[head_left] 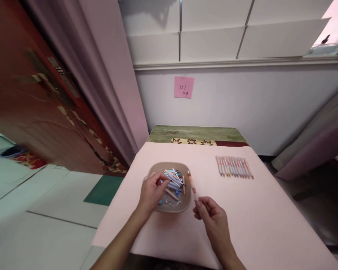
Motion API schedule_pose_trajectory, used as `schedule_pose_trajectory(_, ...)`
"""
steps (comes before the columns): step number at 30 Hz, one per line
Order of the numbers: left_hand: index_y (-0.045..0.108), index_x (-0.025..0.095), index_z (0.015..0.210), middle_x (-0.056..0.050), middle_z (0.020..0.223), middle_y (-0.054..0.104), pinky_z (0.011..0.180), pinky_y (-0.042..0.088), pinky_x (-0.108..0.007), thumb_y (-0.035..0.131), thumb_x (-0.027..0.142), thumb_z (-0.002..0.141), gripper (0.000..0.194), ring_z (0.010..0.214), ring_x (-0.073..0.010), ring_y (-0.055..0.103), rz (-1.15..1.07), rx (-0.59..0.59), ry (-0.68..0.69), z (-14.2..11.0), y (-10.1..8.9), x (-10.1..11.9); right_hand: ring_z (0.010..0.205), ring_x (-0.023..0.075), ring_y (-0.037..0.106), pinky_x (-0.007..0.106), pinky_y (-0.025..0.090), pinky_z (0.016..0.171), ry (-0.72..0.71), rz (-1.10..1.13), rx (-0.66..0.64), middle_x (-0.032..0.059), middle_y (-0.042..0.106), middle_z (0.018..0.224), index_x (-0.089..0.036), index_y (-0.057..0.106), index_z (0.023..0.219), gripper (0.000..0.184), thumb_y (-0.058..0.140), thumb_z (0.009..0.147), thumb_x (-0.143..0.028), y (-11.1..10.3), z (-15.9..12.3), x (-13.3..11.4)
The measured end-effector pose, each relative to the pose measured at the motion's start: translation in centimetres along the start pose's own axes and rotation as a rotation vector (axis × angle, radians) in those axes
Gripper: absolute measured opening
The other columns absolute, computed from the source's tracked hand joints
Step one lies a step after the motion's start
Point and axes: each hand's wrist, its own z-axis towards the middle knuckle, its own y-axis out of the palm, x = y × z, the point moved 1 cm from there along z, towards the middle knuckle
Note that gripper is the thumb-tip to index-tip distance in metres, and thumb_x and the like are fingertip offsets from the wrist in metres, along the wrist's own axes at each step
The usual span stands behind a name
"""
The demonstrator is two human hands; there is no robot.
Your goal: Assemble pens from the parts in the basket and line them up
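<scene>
Pale wall (pixel 228 101) with a pink note (pixel 184 87) rises at twelve o'clock beyond the pink tabletop (pixel 250 225), where, through the head camera, I see a beige basin (pixel 187 198) of loose pen parts (pixel 174 184). From that basin, my right hand (pixel 212 213) sits at four o'clock, fingers pinching a patterned pen (pixel 191 182) aimed toward eleven, while a row of pens (pixel 234 167) lies between two and three. My left hand's (pixel 153 189) fingers are bunched over the parts from nine o'clock; whether they grip one, I cannot tell.

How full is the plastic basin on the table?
Partly full: a loose heap of pen-like pieces covers its middle, while bare bottom shows toward the near side of the basin.
</scene>
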Motion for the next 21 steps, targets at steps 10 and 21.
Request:
schedule_pose_trajectory(10, 0.063, 0.017, 0.054, -0.011, 0.069, 0.066, 0.076, 0.039, -0.036, 0.057, 0.007, 0.07, 0.02, 0.078, -0.0272, 0.061, 0.452, -0.212, 0.118, 6.3, 7.7, -2.7, 0.058, 0.0139, 0.058, 0.024, 0.05, 0.055, 0.064, 0.09, 0.081, 0.0028, 0.064, 0.063, -0.016, 0.065, 0.081, 0.039, 0.067, 0.074, -0.054, -2.1, -0.2, -0.1)
schedule_pose_trajectory(21, 0.057, 0.018, 0.117, -0.01, 0.119, 0.057, 0.084, 0.051, -0.04, 0.057, 0.032, 0.087, 0.033, 0.102, -0.0226, 0.058, 0.677, -0.372, -0.001, 7.5, 11.1, -3.8, 0.057, 0.0129, 0.055, 0.023, 0.049, 0.054, 0.063, 0.152, 0.076, 0.002, 0.061, 0.062, -0.016, 0.064, 0.08, 0.037, 0.067, 0.075, -0.053, -3.2, -0.1, 0.0)
